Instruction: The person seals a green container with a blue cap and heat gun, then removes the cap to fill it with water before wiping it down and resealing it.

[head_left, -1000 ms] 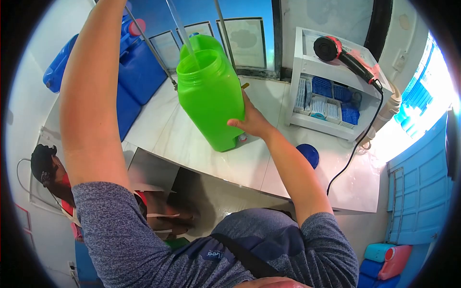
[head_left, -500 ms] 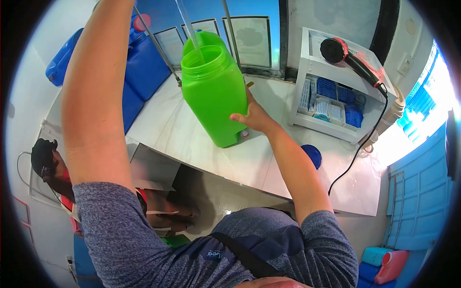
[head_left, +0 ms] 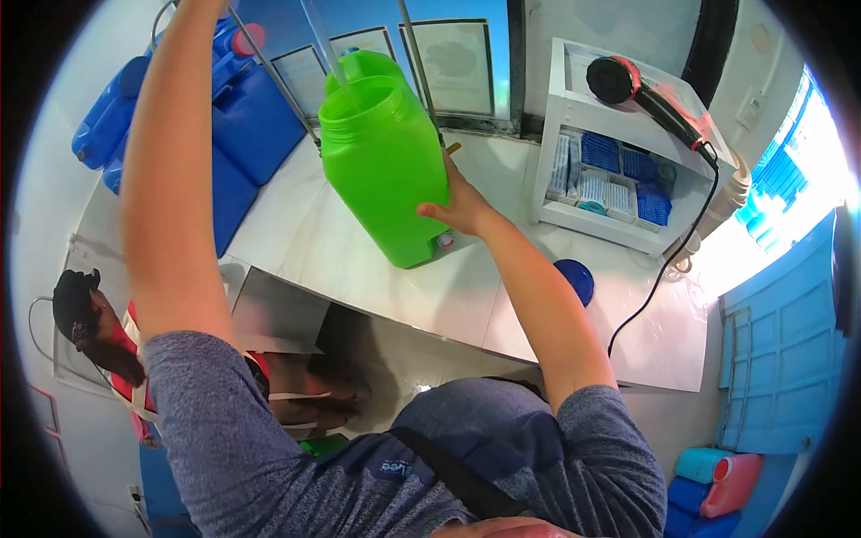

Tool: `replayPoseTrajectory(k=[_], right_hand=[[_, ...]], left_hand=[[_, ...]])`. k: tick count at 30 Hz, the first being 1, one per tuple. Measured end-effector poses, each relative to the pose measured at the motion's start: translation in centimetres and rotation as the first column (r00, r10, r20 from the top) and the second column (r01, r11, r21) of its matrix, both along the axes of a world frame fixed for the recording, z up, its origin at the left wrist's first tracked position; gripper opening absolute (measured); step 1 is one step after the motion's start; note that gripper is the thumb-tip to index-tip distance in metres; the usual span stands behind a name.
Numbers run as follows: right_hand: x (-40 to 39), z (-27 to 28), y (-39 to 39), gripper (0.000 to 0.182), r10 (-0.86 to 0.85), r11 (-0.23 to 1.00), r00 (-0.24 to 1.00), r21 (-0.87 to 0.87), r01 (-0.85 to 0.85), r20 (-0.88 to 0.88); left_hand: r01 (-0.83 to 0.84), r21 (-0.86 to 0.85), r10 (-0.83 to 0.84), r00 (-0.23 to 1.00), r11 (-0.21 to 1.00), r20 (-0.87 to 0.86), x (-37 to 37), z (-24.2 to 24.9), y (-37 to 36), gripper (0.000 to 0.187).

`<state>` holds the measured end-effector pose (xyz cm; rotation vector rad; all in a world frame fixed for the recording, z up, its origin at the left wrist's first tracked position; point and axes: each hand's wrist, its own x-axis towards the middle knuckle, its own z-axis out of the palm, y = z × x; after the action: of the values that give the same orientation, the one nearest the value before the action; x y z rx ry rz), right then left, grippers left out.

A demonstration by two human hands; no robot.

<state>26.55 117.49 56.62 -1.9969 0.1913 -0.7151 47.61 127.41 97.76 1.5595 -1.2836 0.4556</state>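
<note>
A bright green water jug (head_left: 381, 184) stands on the white counter, tilted in this view, its wide threaded mouth uncovered. My right hand (head_left: 462, 204) grips its right side, thumb across the near face and the other fingers hidden behind. Into the mouth runs a clear, thin tube or stream (head_left: 325, 40) from above. Low on the jug is a small white and red fitting (head_left: 446, 240). My left arm reaches up past the top edge, so my left hand is out of view. A round blue lid (head_left: 574, 282) lies beside my right forearm.
Blue containers (head_left: 256, 125) stand at the counter's left. Metal rods (head_left: 417, 63) rise behind the jug. A white shelf unit (head_left: 547, 170) holds packets, with a black and red hair dryer (head_left: 614, 81) on top, its cord trailing down. A person in a cap (head_left: 81, 305) is at left.
The view has shifted slightly, so the counter and jug appear a little further left and higher. My right hand keeps its hold on the jug.
</note>
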Motion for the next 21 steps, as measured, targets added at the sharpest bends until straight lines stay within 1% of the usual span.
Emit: replayPoseTrajectory(k=[1,3,4,5,6,7,8,9,10,11,12,14,15,16,18,19,20,21], right_hand=[[0.3,-0.4,-0.2,0.109,-0.003,1.000,1.000,0.005,0.003,-0.001],[0.9,-1.7,-0.9,0.111,-0.013,0.999,0.999,-0.039,0.014,0.047],[0.7,-1.6,-0.8,0.111,-0.019,0.999,0.999,-0.031,0.020,0.051],[0.4,-1.1,-0.7,0.116,0.008,1.000,0.998,-0.008,-0.007,0.062],[0.3,-0.8,-0.7,0.121,0.036,0.999,0.997,0.011,-0.037,0.073],[0.4,-0.9,-0.8,0.121,0.034,0.999,0.997,0.010,-0.035,0.076],[0.6,-1.0,-1.0,0.123,0.000,1.000,0.999,-0.008,0.001,0.049],[0.8,-1.2,-1.1,0.125,-0.031,0.999,0.999,-0.024,0.031,0.020],[0.9,-1.0,-1.2,0.125,-0.021,0.999,1.000,-0.025,0.021,0.013],[0.8,-0.8,-1.3,0.120,-0.001,1.000,1.000,0.026,0.001,-0.015],[0.7,-0.7,-1.2,0.116,0.021,0.997,0.999,0.079,-0.017,-0.043],[0.5,-0.7,-0.8,0.115,0.034,0.997,0.999,0.067,-0.031,-0.036],[0.4,-0.7,-0.8,0.113,0.031,0.998,0.999,0.054,-0.030,-0.025],[0.5,-0.5,-0.8,0.113,0.033,0.998,0.999,0.053,-0.031,-0.033],[0.6,-0.3,-0.8,0.107,0.111,0.992,0.990,-0.063,-0.106,0.085],[-0.3,-1.5,-1.4,0.103,0.049,0.990,0.997,-0.136,-0.041,0.061],[0.9,-2.1,-1.5,0.100,0.027,0.975,0.999,-0.220,-0.016,0.047],[0.4,-1.6,-1.5,0.094,0.019,0.972,1.000,-0.235,-0.014,0.018]], left_hand=[[0.025,0.036,-0.029,0.994,0.999,0.101,3.8,-1.8,1.1,0.055],[0.109,0.067,-0.101,0.989,0.992,-0.109,5.0,-7.9,2.0,0.072],[0.163,0.048,-0.130,0.903,0.985,-0.410,3.7,-12.8,3.5,0.080],[0.303,0.105,-0.204,0.821,0.947,-0.534,6.6,-18.2,3.9,0.092],[0.266,0.168,-0.124,0.808,0.949,-0.576,3.3,-22.3,5.2,0.085],[0.388,0.213,-0.213,0.801,0.897,-0.560,3.9,-27.5,6.5,0.096],[0.467,0.163,-0.266,0.718,0.869,-0.643,3.5,-31.7,6.8,0.119],[0.482,0.167,-0.292,0.734,0.860,-0.613,2.9,-35.4,7.0,0.127],[0.547,0.144,-0.428,0.770,0.825,-0.473,2.1,-38.2,7.0,0.127],[0.534,0.003,-0.476,0.757,0.846,-0.448,-2.1,-37.0,7.3,0.123],[0.520,0.001,-0.462,0.759,0.854,-0.458,-3.2,-37.3,7.3,0.123],[0.389,0.027,-0.320,0.792,0.921,-0.521,-3.8,-37.5,7.1,0.119],[0.337,0.014,-0.285,0.818,0.941,-0.499,-3.7,-38.2,7.3,0.113],[0.336,0.011,-0.285,0.815,0.942,-0.506,-3.6,-38.4,7.6,0.113],[0.242,0.117,-0.165,0.875,0.963,-0.455,-3.0,-38.7,8.2,0.100],[0.322,0.185,-0.196,0.847,0.928,-0.493,-3.1,-38.9,7.6,0.095],[0.362,0.247,-0.195,0.836,0.899,-0.514,-2.1,-38.4,8.5,0.089],[0.321,0.239,-0.166,0.848,0.916,-0.503,-2.9,-38.2,8.5,0.087]])
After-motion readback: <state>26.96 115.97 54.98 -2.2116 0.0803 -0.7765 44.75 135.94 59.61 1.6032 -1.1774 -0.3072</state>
